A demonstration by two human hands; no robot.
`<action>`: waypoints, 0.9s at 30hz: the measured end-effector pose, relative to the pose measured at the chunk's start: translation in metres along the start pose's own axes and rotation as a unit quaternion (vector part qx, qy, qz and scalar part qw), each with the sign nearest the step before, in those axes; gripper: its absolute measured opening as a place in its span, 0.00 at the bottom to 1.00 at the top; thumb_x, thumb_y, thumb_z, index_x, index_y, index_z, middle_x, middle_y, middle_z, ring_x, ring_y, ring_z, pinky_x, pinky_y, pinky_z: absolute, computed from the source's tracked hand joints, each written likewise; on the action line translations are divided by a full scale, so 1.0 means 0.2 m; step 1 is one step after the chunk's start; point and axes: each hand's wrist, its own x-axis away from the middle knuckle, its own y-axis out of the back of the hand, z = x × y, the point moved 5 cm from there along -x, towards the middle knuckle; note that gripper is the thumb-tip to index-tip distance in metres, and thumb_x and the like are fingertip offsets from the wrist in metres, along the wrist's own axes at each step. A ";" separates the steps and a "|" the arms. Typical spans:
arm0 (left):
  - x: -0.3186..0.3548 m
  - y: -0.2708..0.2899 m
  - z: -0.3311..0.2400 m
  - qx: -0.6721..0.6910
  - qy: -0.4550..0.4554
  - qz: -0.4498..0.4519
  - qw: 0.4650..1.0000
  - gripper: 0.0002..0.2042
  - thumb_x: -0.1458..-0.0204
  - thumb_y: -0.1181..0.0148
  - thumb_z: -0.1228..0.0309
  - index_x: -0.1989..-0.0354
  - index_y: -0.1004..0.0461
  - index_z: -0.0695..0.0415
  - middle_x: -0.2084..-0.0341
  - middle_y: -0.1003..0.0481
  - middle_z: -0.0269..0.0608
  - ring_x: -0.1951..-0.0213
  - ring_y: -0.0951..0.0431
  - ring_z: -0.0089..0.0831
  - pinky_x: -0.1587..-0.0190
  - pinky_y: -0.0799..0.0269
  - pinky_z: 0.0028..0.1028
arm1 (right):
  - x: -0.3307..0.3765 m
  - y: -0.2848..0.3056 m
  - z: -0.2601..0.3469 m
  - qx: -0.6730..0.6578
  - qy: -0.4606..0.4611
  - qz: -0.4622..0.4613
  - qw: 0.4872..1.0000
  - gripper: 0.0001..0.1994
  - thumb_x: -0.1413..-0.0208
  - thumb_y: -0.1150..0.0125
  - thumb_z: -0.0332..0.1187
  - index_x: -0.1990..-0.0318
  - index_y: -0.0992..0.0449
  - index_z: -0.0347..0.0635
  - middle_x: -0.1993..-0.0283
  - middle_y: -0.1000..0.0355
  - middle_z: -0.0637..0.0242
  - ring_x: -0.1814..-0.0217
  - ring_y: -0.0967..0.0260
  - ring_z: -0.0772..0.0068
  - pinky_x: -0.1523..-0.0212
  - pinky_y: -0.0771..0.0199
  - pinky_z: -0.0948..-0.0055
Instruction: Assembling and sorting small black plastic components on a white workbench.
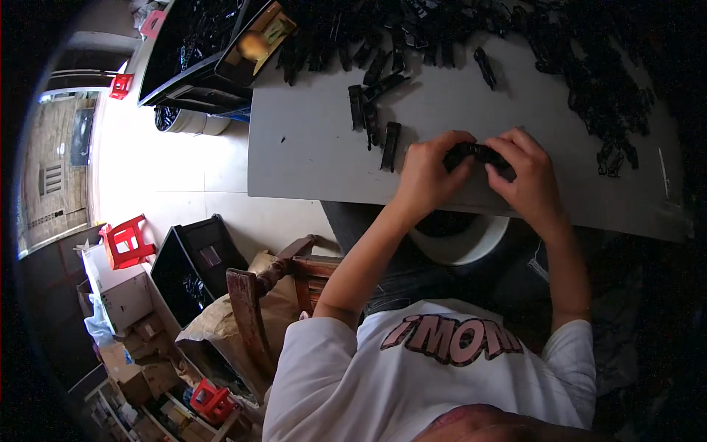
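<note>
Right at the fingertips, we see the left hand [440, 158] clamped on one end of a small black piece [479, 150], and the right hand [524, 162] gripping its other end, thumb and fingers closed around it. We have that piece stretched between the two hands, over the near part of the grey table [309, 147]; it's too dark for us to make out its finer details. Just left of the left hand, we spot a lone black part [390, 146] on the tabletop, and beyond it a loose cluster [359, 109] of similar parts, some overlapping. Farther up, we get a single slim part [484, 68] lying apart, then a dark heap [434, 26] along the far side and a pile [596, 88] spreading down the right. Below the hands, we catch a white bucket [486, 243], partly hidden by the table's near edge. Out to the left, we find a wooden chair [250, 309], a black crate [221, 241] on the floor and, just beside it, a red stool [129, 241].
</note>
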 end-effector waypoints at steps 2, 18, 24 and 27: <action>0.01 0.00 0.00 0.006 0.002 0.001 1.000 0.13 0.54 0.40 0.76 0.58 0.27 0.61 0.68 0.22 0.46 0.67 0.21 0.26 0.62 0.27 0.26 | 0.01 0.01 0.00 0.010 0.005 -0.012 1.000 0.16 0.59 0.37 0.21 0.59 0.28 0.35 0.62 0.33 0.60 0.60 0.31 0.60 0.61 0.29 0.68; 0.01 -0.03 -0.04 0.074 -0.055 0.050 0.994 0.14 0.53 0.38 0.73 0.57 0.25 0.62 0.66 0.22 0.45 0.65 0.24 0.25 0.61 0.28 0.26 | 0.10 -0.04 -0.11 -0.174 -0.109 0.025 0.978 0.12 0.57 0.35 0.24 0.63 0.28 0.32 0.65 0.33 0.62 0.66 0.33 0.72 0.68 0.33 0.73; 0.10 -0.03 -0.07 0.048 -0.089 0.076 0.992 0.15 0.59 0.39 0.77 0.59 0.24 0.62 0.72 0.23 0.47 0.69 0.22 0.33 0.64 0.29 0.26 | 0.24 -0.09 -0.06 -0.277 -0.095 0.014 0.956 0.12 0.56 0.33 0.29 0.74 0.32 0.33 0.76 0.38 0.66 0.73 0.39 0.78 0.73 0.39 0.74; 0.14 -0.09 -0.08 0.078 -0.044 0.116 0.989 0.14 0.59 0.39 0.77 0.60 0.24 0.62 0.74 0.24 0.45 0.72 0.24 0.32 0.66 0.30 0.25 | 0.33 -0.07 -0.07 -0.287 -0.089 0.022 0.954 0.13 0.56 0.32 0.31 0.75 0.32 0.33 0.76 0.37 0.65 0.73 0.39 0.73 0.72 0.39 0.73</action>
